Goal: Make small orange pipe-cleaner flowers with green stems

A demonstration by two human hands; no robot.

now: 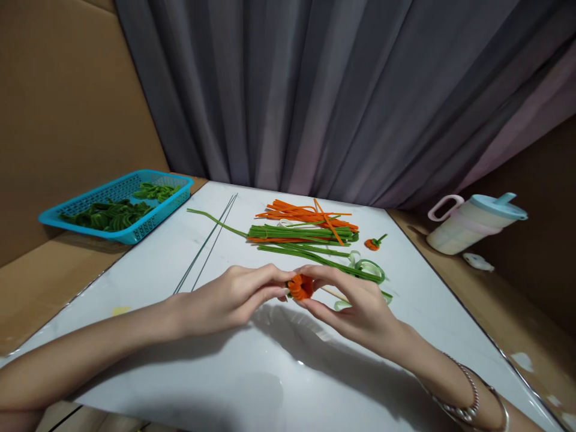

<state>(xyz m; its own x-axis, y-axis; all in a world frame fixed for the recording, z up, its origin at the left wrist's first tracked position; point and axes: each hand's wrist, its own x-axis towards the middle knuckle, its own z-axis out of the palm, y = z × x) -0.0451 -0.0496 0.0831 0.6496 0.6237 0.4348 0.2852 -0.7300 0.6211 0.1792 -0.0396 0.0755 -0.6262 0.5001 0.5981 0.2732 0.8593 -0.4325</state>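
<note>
Between both hands, above the white table, is a small orange pipe-cleaner pumpkin (300,287) with ridged, rounded sides. The fingertips of my left hand (243,294) pinch its left side, where a bit of dark green shows. My right hand (360,300) grips its right side between thumb and fingers. Behind the hands lie a bundle of green pipe cleaners (297,233) and a loose pile of orange pipe cleaners (292,210). A second orange pumpkin (372,244) with a green stem rests to the right of the bundle.
A blue basket (130,235) holding curled green pieces stands at the left. Thin dark wires (198,255) lie on the white table (216,378). Rolls of green and clear tape (371,270) sit behind my right hand. A handled tumbler (472,225) and a small white object (477,262) are at the right.
</note>
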